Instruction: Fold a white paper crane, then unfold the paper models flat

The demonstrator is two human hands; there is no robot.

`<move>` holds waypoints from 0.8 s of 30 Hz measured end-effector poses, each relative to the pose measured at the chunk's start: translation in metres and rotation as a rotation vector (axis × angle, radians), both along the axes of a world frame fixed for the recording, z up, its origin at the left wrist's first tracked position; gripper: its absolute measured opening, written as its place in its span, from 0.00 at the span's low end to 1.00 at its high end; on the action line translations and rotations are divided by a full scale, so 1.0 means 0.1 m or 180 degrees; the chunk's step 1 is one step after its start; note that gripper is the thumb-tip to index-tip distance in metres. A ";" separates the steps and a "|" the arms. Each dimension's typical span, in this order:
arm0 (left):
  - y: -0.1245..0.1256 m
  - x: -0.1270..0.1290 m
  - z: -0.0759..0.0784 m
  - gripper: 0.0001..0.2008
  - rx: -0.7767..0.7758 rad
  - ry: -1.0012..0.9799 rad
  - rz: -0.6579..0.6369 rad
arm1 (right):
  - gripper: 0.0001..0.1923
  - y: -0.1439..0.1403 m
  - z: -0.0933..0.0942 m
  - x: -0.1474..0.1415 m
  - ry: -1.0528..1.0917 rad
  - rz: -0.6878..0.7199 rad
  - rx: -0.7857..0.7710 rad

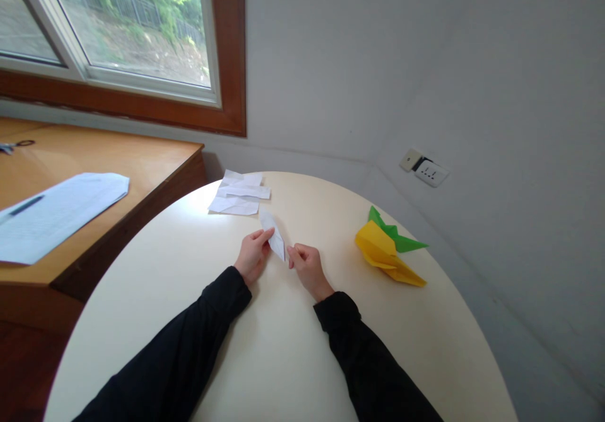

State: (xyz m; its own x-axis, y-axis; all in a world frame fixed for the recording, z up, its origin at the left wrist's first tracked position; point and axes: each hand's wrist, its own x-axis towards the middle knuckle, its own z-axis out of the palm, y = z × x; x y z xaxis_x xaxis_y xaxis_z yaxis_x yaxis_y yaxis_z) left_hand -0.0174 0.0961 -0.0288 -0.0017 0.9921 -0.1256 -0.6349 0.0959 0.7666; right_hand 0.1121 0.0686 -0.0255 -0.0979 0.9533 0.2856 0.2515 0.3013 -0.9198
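White paper, folded into a narrow pointed strip (pixel 274 236), sat pinched between both hands near the middle of the round worktop (pixel 293 359). The left hand (pixel 253 255) gripped its long edge with thumb and fingertips, at about nine o'clock of the piece; the right hand (pixel 307 268) nipped the near tip from four o'clock, fingers curled in. Such a piece looked feather-light and limp except along its creases, easily crumpled or torn, so a gentle pinch on the folded edges seemed the safest hold, and it would probably slide freely on the smooth top. Toward twelve o'clock from the hands lay loose white paper scraps (pixel 240 194). At three o'clock rested a yellow folded paper (pixel 385 255) touching a green folded paper (pixel 397 236). Far off at nine o'clock, a wooden desk (pixel 142 157) carried a printed sheet (pixel 57 214).
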 end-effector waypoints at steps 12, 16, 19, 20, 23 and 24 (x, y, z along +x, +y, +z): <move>-0.08 0.05 -0.02 0.13 0.0307 0.0833 -0.0477 | 0.08 0.09 -0.06 -0.03 0.0818 -0.0295 -0.0095; -0.09 0.05 -0.01 0.13 0.0369 0.0944 -0.0426 | 0.08 0.09 -0.07 -0.03 0.0805 -0.0351 -0.0085; -0.10 0.06 0.02 0.14 0.0406 0.1000 -0.0414 | 0.08 0.09 -0.06 -0.02 0.0762 -0.0427 -0.0077; -0.11 0.06 0.03 0.14 0.0417 0.1010 -0.0421 | 0.08 0.08 -0.06 -0.02 0.0744 -0.0458 -0.0077; -0.12 0.06 0.05 0.14 0.0439 0.1022 -0.0445 | 0.08 0.08 -0.06 -0.02 0.0674 -0.0522 -0.0086; -0.12 0.06 0.05 0.14 0.0439 0.1024 -0.0447 | 0.08 0.08 -0.06 -0.02 0.0653 -0.0537 -0.0082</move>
